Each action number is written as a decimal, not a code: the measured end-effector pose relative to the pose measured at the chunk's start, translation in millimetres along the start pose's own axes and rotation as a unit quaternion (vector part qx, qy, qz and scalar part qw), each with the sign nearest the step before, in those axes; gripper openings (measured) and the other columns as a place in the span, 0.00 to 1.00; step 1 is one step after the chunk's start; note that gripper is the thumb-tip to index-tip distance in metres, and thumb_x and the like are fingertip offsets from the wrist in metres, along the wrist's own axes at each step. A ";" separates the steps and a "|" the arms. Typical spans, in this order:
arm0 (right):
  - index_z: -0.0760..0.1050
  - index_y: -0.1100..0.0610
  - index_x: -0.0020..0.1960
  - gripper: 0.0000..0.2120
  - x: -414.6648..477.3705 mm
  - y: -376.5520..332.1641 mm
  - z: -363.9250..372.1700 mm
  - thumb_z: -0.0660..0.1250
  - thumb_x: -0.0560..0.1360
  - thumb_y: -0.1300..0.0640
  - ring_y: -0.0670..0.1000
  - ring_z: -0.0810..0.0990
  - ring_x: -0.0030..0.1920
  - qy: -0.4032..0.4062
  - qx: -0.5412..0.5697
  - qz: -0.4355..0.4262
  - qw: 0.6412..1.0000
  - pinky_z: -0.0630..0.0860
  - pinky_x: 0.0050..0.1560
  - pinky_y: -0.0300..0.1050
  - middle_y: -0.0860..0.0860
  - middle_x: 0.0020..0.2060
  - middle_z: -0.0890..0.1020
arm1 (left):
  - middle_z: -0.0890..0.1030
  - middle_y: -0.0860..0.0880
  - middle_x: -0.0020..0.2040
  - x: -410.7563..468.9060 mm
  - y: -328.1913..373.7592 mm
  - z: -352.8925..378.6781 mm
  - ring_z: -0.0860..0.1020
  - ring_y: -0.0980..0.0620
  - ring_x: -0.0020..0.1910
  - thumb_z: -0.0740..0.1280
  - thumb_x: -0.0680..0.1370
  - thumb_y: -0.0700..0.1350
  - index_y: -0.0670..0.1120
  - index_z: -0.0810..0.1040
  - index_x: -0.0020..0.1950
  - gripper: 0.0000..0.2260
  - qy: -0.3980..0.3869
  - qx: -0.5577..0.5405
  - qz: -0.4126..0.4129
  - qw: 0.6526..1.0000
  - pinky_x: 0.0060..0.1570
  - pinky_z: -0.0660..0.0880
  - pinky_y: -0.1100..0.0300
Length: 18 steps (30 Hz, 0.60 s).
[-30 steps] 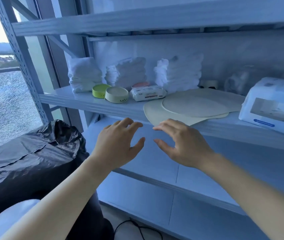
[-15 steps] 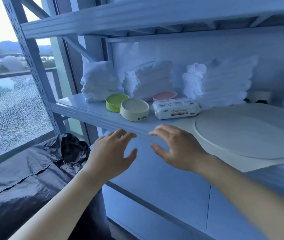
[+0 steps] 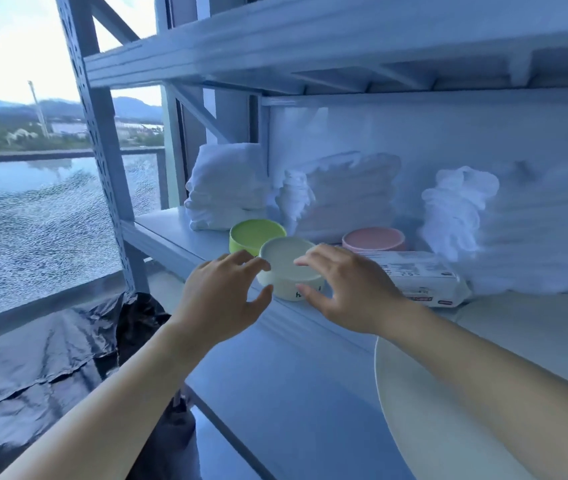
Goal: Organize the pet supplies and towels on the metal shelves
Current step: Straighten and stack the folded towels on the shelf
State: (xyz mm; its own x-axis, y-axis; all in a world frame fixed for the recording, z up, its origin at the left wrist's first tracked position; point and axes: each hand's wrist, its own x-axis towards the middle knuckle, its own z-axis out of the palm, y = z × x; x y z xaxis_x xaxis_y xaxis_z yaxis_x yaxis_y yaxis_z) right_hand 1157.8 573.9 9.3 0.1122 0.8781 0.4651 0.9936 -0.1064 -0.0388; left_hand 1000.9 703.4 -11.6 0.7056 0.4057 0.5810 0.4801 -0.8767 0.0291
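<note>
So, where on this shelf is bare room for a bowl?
Free: left front corner of the metal shelf, between the perforated post and the green round bowl. Crowded: cream bowl, pink bowl and white wipes pack cluster.

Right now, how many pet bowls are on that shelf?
3: green bowl in front of the leftmost towels; cream bowl at the shelf edge between the left hand and right hand; pink bowl behind the wipes pack. Others could be hidden.

Towel stacks [image 3: 535,233] blurred; mat [image 3: 431,427] cropped.
</note>
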 end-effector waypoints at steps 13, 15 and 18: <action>0.70 0.50 0.65 0.19 74.4 8.1 28.9 0.60 0.77 0.45 0.48 0.72 0.61 -0.003 0.019 -0.024 1.000 0.70 0.54 0.45 0.44 0.61 0.73 | 0.79 0.56 0.51 49.8 -54.0 23.6 0.78 0.51 0.49 0.57 0.72 0.59 0.55 0.78 0.56 0.18 0.029 0.001 -0.013 0.999 0.40 0.65 0.61; 0.70 0.50 0.65 0.19 89.5 11.5 30.9 0.60 0.77 0.45 0.47 0.72 0.61 0.004 0.015 -0.019 1.000 0.68 0.52 0.43 0.44 0.61 0.73 | 0.79 0.56 0.52 62.1 -64.2 26.7 0.78 0.51 0.48 0.58 0.73 0.58 0.55 0.78 0.57 0.17 0.032 -0.005 -0.009 0.999 0.40 0.65 0.61; 0.70 0.49 0.65 0.19 113.6 16.0 35.7 0.60 0.77 0.45 0.47 0.72 0.60 0.013 0.013 -0.012 1.000 0.65 0.48 0.41 0.43 0.60 0.74 | 0.79 0.57 0.53 80.3 -81.3 32.4 0.78 0.52 0.49 0.57 0.74 0.59 0.56 0.77 0.58 0.17 0.024 0.000 -0.002 1.000 0.39 0.64 0.62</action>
State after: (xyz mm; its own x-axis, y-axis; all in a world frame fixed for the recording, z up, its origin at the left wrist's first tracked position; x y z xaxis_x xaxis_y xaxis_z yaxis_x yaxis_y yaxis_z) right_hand 1187.0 688.6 30.0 0.0890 0.8673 0.4898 0.9960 -0.0733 -0.0513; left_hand 1035.3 815.6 6.4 0.6786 0.3957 0.6188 0.4818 -0.8757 0.0317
